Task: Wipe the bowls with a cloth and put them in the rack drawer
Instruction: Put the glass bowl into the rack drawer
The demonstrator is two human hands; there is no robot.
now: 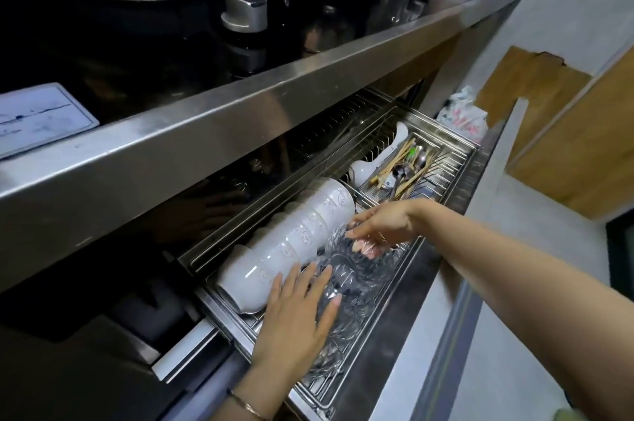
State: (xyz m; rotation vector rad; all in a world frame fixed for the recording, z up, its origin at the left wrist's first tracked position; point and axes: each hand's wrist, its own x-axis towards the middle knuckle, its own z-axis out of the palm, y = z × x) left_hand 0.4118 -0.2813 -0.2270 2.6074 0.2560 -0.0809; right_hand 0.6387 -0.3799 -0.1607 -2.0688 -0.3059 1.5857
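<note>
The right hand (pixel 384 225) reaches in from the right end of the rack drawer (pixel 442 250), fingers curled down and closed narrowly on the rim of a glass bowl (pixel 338 243). The thumb lies on the outside of the rim, while the other fingertips (pixel 367 245) show through the clear wall from inside. That bowl stands tilted on edge about midway along the drawer's front side, leaning against the row of glass bowls (pixel 346 314) behind it.

The left hand (pixel 295 321) lies flat with its fingers (pixel 326 278) straight and spread wide. It grips nothing; the fingers press on top of the glass row towards the drawer's left end, and the thumb lies just beside the nearest of the white bowls (pixel 291 242). A thin bracelet (pixel 247 405) circles that wrist.

The white bowls lie nested on their sides in a long line along the drawer's back edge, touching the glass row along its length. Beyond them, at the drawer's far right end, a cutlery tray (pixel 372 195) holds chopsticks and spoons. The drawer is pulled out from under a steel counter (pixel 240 104), and its wire floor shows at the near left corner.
</note>
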